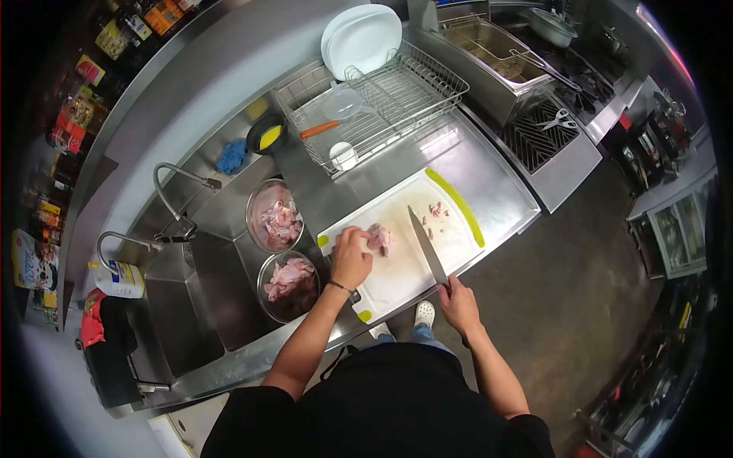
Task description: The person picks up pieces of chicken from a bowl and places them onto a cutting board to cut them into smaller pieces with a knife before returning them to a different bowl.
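A white cutting board [397, 276] with green edges lies on the steel counter. My left hand [352, 258] rests at its left part, fingertips touching a piece of raw meat [379, 240]. In my right hand [460, 303], at the board's near right edge, is the handle of a large knife [428, 247]; its blade lies across the board, pointing away from me and apart from the meat piece. Small meat scraps [437, 210] are to the right of the blade. Two bowls of raw meat, one farther [279, 222] and one nearer [289, 279], stand left of the board.
Beyond the board stands a wire dish rack [427, 85] with white plates [362, 40]. Left are a sink [183, 305], faucets [159, 181] and a blue scrubber [232, 156]. A fryer [489, 47] and scissors [560, 120] are at the back right.
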Action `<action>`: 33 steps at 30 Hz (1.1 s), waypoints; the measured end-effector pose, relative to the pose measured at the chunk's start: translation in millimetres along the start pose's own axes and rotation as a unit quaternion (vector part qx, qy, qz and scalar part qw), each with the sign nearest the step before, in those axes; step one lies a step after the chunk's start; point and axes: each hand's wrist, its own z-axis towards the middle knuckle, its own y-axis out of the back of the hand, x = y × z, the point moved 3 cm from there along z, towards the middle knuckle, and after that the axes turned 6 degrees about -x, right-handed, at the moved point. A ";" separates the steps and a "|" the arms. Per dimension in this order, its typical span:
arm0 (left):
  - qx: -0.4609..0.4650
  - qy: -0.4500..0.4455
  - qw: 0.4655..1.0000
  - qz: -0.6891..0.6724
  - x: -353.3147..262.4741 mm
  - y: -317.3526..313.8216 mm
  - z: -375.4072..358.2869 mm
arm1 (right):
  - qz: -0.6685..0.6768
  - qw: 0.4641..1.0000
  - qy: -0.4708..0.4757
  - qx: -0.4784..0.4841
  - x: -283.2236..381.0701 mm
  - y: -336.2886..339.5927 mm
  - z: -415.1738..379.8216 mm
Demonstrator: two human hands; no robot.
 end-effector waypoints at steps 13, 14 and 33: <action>0.089 0.309 0.942 -0.094 22.8 -37.0 15.2 | -0.054 0.998 0.020 0.027 -12.7 -3.9 -2.9; 0.048 0.267 0.961 -0.042 24.7 -33.5 13.4 | -0.052 0.998 0.015 0.025 -15.1 -2.5 -1.1; 0.029 -0.044 0.990 0.129 -4.8 -35.6 13.1 | -0.047 0.998 0.003 0.045 -18.9 6.7 9.6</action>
